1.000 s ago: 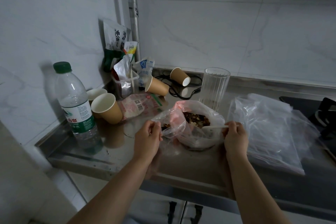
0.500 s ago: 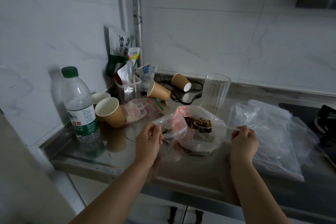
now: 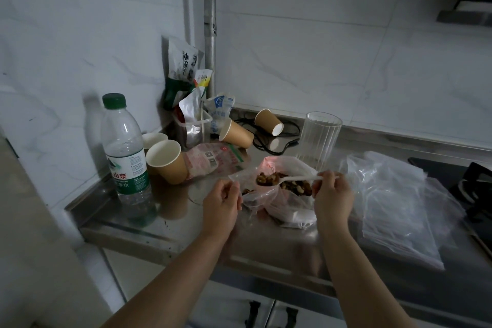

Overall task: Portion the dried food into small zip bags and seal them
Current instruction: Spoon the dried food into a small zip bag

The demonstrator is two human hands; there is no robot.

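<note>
Steel counter, dim light. Right hand pinches spoon by the handle; loaded bowl points left, long axis left-right, over the big food bag. Left hand pinches the rim of the zip bag, just left of the spoon tip. Mouth opening hard to make out; clear film blurs together. Spare bags lie right.

Both forearms and hands are bare, without sleeves.
</note>
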